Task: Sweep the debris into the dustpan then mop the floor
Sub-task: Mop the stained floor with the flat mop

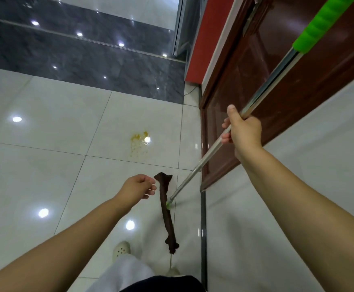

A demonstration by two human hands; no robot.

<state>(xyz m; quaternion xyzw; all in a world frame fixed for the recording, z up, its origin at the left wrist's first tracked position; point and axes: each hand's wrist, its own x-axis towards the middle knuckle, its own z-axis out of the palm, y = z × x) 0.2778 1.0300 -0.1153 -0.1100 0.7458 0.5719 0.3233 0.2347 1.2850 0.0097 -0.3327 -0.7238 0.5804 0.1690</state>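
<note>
My right hand (242,128) grips the silver mop pole (264,89), which has a green foam sleeve (319,24) at its top end. The pole slants down to a flat mop head with a dark brown cloth (166,211) lying on the white tiles. My left hand (139,186) hovers just left of the cloth's far end, fingers loosely curled and holding nothing. A yellow-orange stain (139,142) with small specks marks the tile ahead of the mop. No dustpan or broom is in view.
A dark wooden door (277,98) stands close on the right, beside a red wall strip (205,39). A dark grey polished step (77,60) crosses the floor ahead. My foot in a pale clog (121,248) is near the mop head.
</note>
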